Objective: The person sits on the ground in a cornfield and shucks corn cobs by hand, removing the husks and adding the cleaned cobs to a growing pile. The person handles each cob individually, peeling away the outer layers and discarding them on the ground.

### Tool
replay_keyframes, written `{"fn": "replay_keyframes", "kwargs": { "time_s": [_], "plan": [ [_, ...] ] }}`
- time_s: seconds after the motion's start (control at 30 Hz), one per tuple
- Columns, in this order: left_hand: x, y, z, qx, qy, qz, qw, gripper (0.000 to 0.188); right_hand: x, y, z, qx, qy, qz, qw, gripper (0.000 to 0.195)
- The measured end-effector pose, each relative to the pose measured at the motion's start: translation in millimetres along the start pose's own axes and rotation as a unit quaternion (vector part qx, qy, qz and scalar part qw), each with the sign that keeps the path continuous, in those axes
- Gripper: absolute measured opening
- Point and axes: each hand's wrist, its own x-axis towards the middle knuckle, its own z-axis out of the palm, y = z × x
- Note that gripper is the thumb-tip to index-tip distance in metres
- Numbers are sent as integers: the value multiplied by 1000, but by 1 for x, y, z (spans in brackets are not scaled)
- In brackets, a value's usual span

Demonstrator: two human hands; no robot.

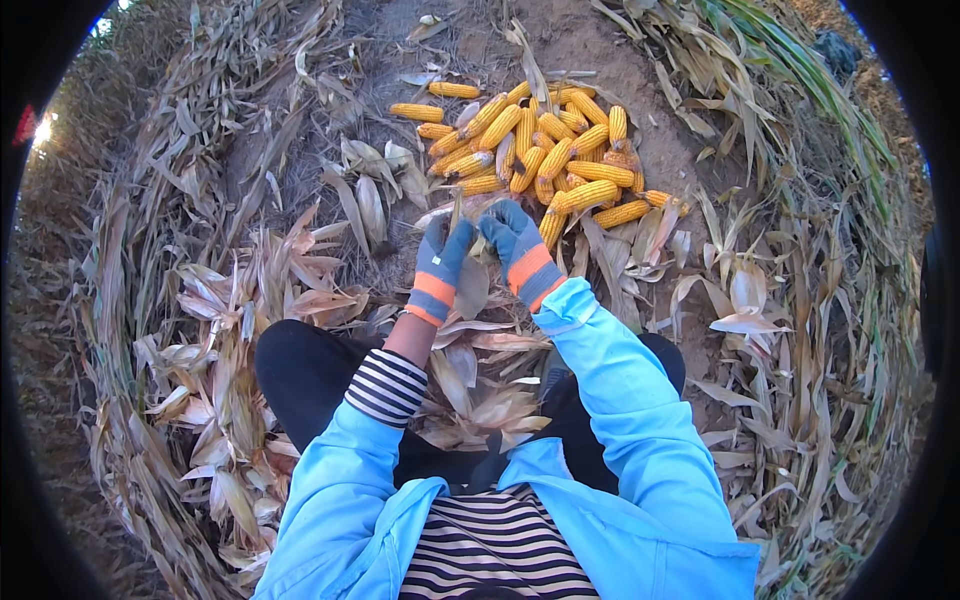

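Note:
My left hand (444,251), in a grey and orange knit work glove, pinches a dry corn husk (456,206) that pokes up past the fingers. Close beside it, my right hand (514,236) wears a matching glove and has its fingers curled in towards the same husk. A pale bit shows between the two hands; the gloves hide most of what they hold, so whether an ear is inside cannot be told. A broad husk leaf (472,289) shows just below the fingers. Just beyond my hands lies a heap of husked yellow corn ears (555,157).
Loose husks (232,315) pile up by my left knee (300,367), and more lie between my legs (480,412). Dry corn stalks (810,360) form a bank on the right, with another bank (127,360) on the left. Bare soil (540,37) shows behind the heap.

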Motion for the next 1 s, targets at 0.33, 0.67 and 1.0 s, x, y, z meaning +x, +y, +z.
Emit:
{"fn": "replay_keyframes", "kwargs": {
  "time_s": [0.33, 0.67, 1.0],
  "plan": [
    [45, -48, -43, -39, 151, -63, 986, 33, -16, -13, 24, -143, -101, -68, 982, 11],
    [96, -48, -205, 786, 130, -85, 598, 22, -25, -65, 19, -182, -335, -24, 924, 15],
    [116, 12, -212, -59, 231, -7, 971, 38, 3, -46, -46, -304, -208, 8, 930, 19]
  ]
}}
